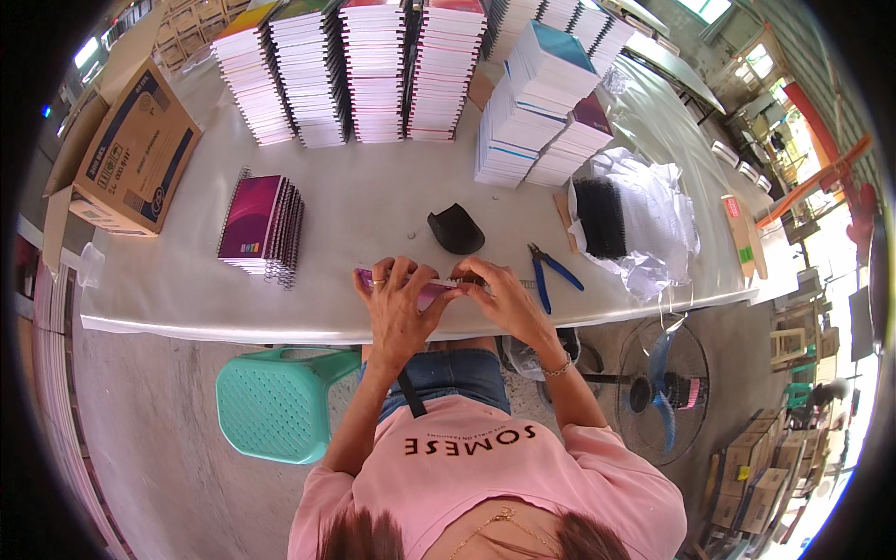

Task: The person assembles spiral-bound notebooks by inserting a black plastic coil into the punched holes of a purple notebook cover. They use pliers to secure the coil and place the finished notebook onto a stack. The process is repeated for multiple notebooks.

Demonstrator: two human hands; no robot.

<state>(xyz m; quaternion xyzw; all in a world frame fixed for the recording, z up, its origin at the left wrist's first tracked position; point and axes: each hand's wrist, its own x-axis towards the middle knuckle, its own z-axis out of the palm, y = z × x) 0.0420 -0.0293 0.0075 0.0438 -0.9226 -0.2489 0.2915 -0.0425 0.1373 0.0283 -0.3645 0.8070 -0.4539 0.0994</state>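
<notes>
Near the table's front edge, my left hand (401, 297) is closed round a purple-covered notebook (433, 295), pressing its pages together. My right hand (506, 301) pinches at the notebook's edge, on a thin spiral binding coil (525, 283) whose loose end runs out to the right along the tabletop. The fingers hide where coil and pages meet. Just right of that hand lie blue-handled cutting pliers (545, 291), jaws pointing away from me. A curved black piece (455, 230) rests beyond my hands. Left of them stands a small pile of purple spiral-bound notebooks (254, 219).
Tall stacks of bound notebooks (373, 75) line the far side, with unbound page stacks (523, 117) to their right. Black coils (598, 217) lie on white plastic (653, 215). A cardboard box (140, 154) sits left. Below are a green stool (271, 406) and a fan (661, 392).
</notes>
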